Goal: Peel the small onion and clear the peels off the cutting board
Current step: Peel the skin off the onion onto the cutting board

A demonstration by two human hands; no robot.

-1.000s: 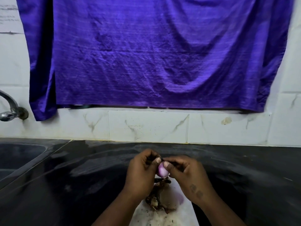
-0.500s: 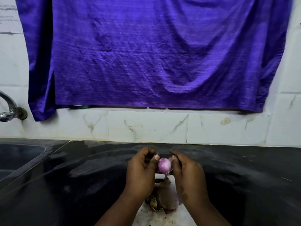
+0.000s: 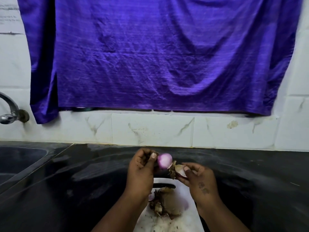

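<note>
Above the white cutting board (image 3: 187,190), I watch the left hand (image 3: 142,171) grip the pink onion (image 3: 164,160) while the right hand (image 3: 199,177) pinches a peel (image 3: 178,170) beside it.

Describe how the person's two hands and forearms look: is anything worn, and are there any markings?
Both forearms are bare, with no sleeves, gloves, rings or watch in view. The right hand carries a small dark marking, like a tattoo, on its back near the wrist. The left hand has dark specks of dirt and a pale thumbnail.
</note>
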